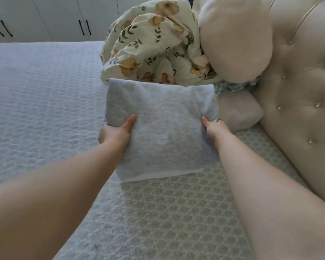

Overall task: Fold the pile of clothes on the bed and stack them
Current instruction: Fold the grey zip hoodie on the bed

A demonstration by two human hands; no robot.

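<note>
A folded pale blue-grey textured cloth [163, 128] is held up above the bed [36, 102], its lower edge near the cover. My left hand [116, 133] grips its left side, thumb on top. My right hand [213, 125] pinches its right edge. Behind it lies a crumpled cream floral fabric [150, 47] heaped on the bed. A bit of green patterned fabric [233, 86] peeks out under the round cushion.
A round beige cushion [235, 44] leans on the tufted beige headboard [298, 87] at right. A small pinkish pillow [240, 111] lies beside the cloth. White wardrobe doors [45, 17] with black handles stand beyond the bed.
</note>
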